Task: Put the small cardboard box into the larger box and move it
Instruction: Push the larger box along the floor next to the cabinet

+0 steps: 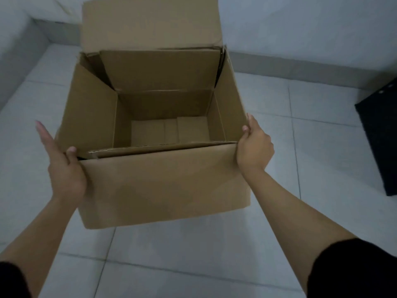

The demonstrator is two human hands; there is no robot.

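Note:
The larger cardboard box (pixel 163 186) stands open on the tiled floor, its back flap raised and its side flaps spread outward. Down at its bottom lies the small cardboard box (pixel 191 130), brown, partly hidden by the near wall. My left hand (pixel 64 166) presses against the near left corner, thumb hooked over the top edge, fingers stretched along the left flap. My right hand (pixel 253 147) clasps the near right corner, thumb on the right flap's edge.
A black flat object (pixel 378 147) lies on the floor at the right edge. A wall with a grey skirting (pixel 300 67) runs behind the box, and another wall (pixel 15 50) closes the left side. Pale floor tiles (pixel 193 254) surround the box.

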